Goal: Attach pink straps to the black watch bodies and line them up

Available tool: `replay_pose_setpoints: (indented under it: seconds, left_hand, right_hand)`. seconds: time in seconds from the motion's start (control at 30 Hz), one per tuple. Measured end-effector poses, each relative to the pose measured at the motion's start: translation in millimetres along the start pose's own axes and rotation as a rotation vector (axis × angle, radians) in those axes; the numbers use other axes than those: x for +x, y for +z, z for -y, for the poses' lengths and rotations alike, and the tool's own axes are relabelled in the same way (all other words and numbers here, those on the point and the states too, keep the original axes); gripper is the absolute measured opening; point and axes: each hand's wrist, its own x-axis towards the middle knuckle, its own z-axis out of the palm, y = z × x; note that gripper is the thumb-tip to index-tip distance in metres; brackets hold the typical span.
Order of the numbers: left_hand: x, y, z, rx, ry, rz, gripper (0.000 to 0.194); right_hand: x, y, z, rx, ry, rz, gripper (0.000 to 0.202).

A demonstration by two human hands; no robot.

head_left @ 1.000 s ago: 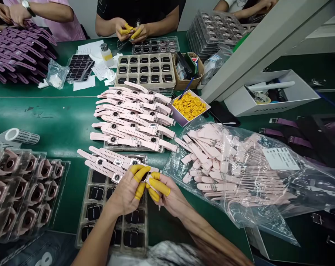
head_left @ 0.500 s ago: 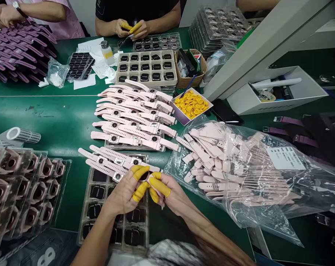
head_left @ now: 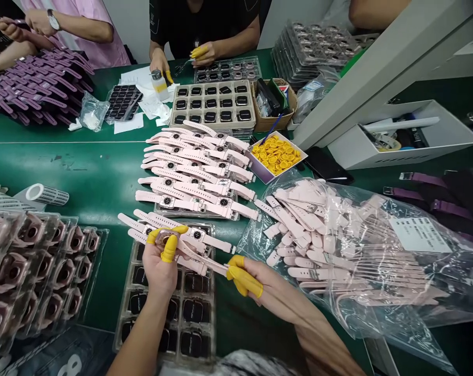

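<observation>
1. The green table (head_left: pixel 83 172) carries everything — trays, bags and rows of finished pieces.
2. A clear plastic bag (head_left: pixel 377 292) of loose pink straps lies at the right, just beside the right hand.
3. Rows of pink watches (head_left: pixel 197 172) lie across the middle of the table, beyond both hands.
4. A tray of dark watch faces (head_left: pixel 189 313) sits under the hands, near the table's front edge.
5. A small box of yellow finger cots (head_left: pixel 278 155) stands between the watch rows and the bag.
6. The left hand (head_left: pixel 160 266) has its grip pinched on the body of a pink watch (head_left: pixel 181 249), held just above the tray.
7. The right hand (head_left: pixel 260 284), in yellow finger cots, pinches the free end of that watch's strap — stretched out between the two hands.
</observation>
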Motion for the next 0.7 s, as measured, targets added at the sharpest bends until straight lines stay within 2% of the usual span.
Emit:
replay_pose_setpoints:
  seconds: [0.07,0.1,0.17,0.23,0.3,0.37,0.43,0.53,0.7]
  left_hand:
    - [0.8,-0.8,-0.5,0.008,-0.028,-0.013,0.041]
    - [-0.5,-0.5,-0.1,0.031,-0.055,0.019,0.040]
    - [-6.2,1.2,2.4,0.126,-0.139,0.207,0.037]
    - [-14.3,3.5,6.9,0.277,-0.150,0.466,0.034]
    - [-21.0,4.7,11.3,0.451,-0.005,0.669,0.033]
    - [-24.0,3.9,13.8,0.586,0.190,0.803,0.040]
    - [-23.4,1.4,14.0,0.654,0.291,0.914,0.048]
    - [-20.7,-1.5,13.0,0.694,0.331,0.975,0.053]
    - [-23.1,0.3,13.8,0.722,0.383,0.933,0.055]
  right_hand:
    - [-1.9,-0.4,-2.4,0.049,0.003,-0.065,0.040]
    - [-1.7,2.2,-2.9,0.092,-0.012,-0.116,0.040]
    - [0.9,12.4,-2.8,0.207,-0.063,-0.204,0.039]
    - [6.1,27.1,-3.3,0.324,-0.120,-0.205,0.037]
    - [12.6,41.2,-6.7,0.423,-0.145,-0.134,0.036]
    - [18.6,50.4,-12.9,0.497,-0.144,-0.073,0.035]
    - [22.9,53.5,-19.4,0.568,-0.136,-0.049,0.034]
    - [25.8,51.7,-23.4,0.676,-0.135,-0.070,0.034]
    - [28.1,52.4,-19.8,0.852,-0.188,-0.105,0.028]
